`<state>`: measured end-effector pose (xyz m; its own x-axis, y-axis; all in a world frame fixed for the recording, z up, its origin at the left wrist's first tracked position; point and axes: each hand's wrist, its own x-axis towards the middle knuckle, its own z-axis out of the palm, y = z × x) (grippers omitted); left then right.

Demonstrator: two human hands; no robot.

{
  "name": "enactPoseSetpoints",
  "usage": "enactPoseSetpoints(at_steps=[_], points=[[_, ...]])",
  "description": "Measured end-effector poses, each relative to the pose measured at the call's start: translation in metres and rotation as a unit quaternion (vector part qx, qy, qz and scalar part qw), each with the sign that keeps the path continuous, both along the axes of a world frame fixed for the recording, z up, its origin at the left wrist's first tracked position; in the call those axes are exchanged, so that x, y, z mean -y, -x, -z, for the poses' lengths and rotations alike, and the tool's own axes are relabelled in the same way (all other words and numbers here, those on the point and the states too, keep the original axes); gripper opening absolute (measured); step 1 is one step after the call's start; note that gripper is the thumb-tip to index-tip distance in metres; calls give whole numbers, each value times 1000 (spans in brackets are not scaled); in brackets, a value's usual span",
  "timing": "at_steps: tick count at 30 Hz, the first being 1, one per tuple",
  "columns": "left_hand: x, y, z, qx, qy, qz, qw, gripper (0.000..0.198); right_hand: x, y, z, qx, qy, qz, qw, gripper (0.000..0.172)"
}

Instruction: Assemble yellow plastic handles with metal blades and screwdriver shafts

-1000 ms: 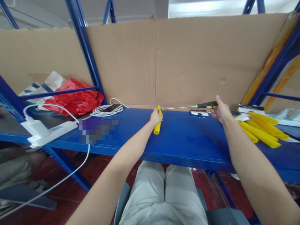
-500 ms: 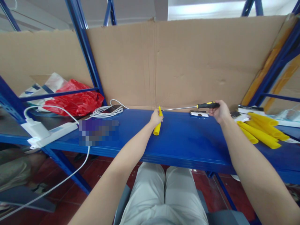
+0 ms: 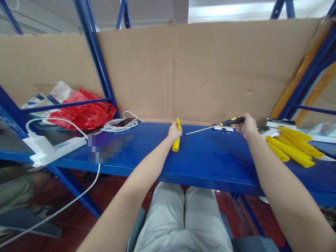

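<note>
My left hand (image 3: 175,131) is closed around a yellow tube (image 3: 176,145), held upright with a slight tilt over the blue shelf. The tube's middle is hidden by my fingers. In my right hand (image 3: 247,126) is a screwdriver (image 3: 232,121) with a black and yellow handle, gripped near the handle's end. Its long metal shaft points left and slightly down, and the tip ends a little to the right of the tube, apart from it. Behind the shaft, a small white and black box (image 3: 223,128) lies on the shelf.
Several yellow tubes (image 3: 294,147) lie piled at the right beside a black and white box (image 3: 280,123). Coiled white cable (image 3: 119,125), a power strip (image 3: 60,150) and a red plastic bag (image 3: 84,109) are at the left. Cardboard (image 3: 210,70) stands behind the blue shelf (image 3: 204,157).
The screwdriver's tip has swung down and moved slightly right, away from the yellow tube, so the shaft slopes more. My left hand and the tube are nearly still.
</note>
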<state>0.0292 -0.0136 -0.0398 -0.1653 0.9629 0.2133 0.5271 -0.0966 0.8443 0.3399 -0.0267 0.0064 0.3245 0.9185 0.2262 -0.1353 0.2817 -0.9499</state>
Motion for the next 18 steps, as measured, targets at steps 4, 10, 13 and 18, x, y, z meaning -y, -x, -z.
enactPoseSetpoints(at_steps=[4,10,13,18], points=[[-1,-1,0,-3,-12,5,1000,38,0,7,1,-5,29,25,999,16],[6,-6,-4,21,-16,37,999,38,13,20,2,99,81,-114,985,12],[14,-8,-8,32,-14,52,998,37,18,29,6,203,117,-207,950,21],[20,-13,-10,40,-10,81,996,39,9,49,22,348,89,-241,901,34]])
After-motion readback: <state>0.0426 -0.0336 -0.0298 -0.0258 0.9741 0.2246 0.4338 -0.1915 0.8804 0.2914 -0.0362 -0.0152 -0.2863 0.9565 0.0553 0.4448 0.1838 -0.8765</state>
